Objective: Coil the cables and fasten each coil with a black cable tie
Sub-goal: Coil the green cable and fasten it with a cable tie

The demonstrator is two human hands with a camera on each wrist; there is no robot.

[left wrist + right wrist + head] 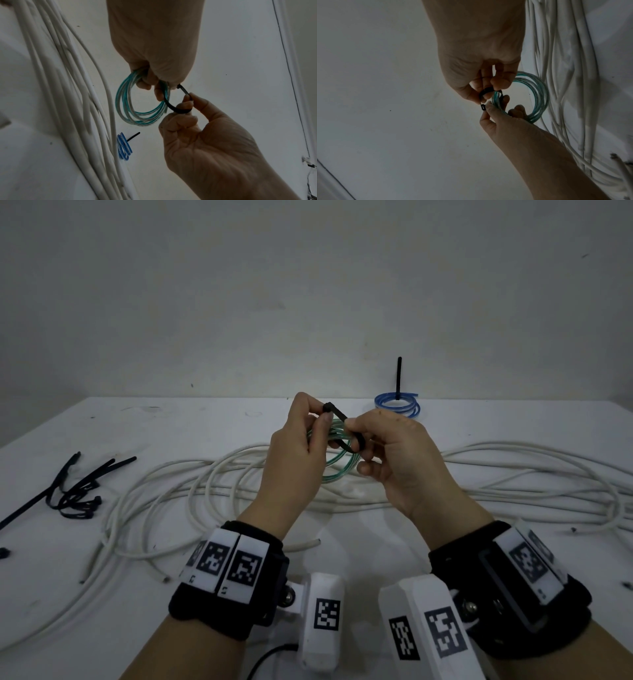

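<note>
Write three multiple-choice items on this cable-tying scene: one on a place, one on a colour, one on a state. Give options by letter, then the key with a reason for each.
1. Where does the blue coil lie?
A. On the table at its far edge, beyond the hands
B. In the left hand
C. On top of the spare ties

2. What colour is the coil held in the hands?
A. Red
B. Green
C. Black

3. How is the black cable tie at the green coil held?
A. Lying flat on the table
B. Held by neither hand
C. Looped round the coil, pinched by both hands

Key: 1 A, it sits near the wall behind the hands, its own tie standing up. 2 B, the strands are green. 3 C, the left hand pinches the head end and the right hand the strap, looped round the strands.
</note>
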